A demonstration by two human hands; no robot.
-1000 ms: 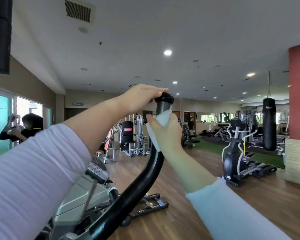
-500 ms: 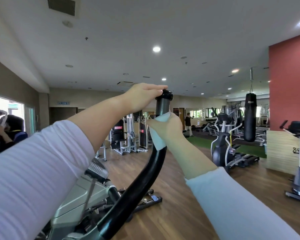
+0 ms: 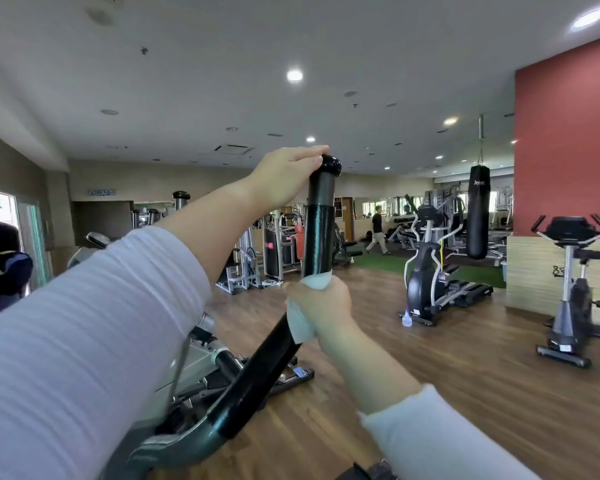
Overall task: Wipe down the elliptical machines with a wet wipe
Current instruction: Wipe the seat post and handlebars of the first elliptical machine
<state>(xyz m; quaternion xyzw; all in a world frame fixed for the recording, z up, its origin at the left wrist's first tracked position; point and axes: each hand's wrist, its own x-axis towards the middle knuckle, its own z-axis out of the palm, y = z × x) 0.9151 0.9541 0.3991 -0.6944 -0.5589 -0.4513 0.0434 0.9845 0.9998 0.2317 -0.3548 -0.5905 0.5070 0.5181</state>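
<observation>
A black curved handlebar point(image 3: 317, 233) of the elliptical machine rises in front of me, ending in a rounded cap at the top. My left hand point(image 3: 284, 174) grips the handlebar just below that cap. My right hand point(image 3: 321, 306) is wrapped around the bar lower down, with a pale wet wipe point(image 3: 300, 322) pressed between palm and bar. The wipe's edges stick out above and below my fingers. The machine's grey body point(image 3: 194, 368) and pedals sit below my left sleeve.
Wooden floor spreads to the right. Another elliptical point(image 3: 430, 268) stands at mid right with a spray bottle point(image 3: 407, 318) at its foot. A punching bag point(image 3: 478, 213), an exercise bike point(image 3: 572, 292), weight machines point(image 3: 274, 251) and a walking person point(image 3: 376, 230) are farther off.
My right hand has slid the wipe down the handlebar, from near the top to the bend. My left hand stays at the top. The view has shifted right.
</observation>
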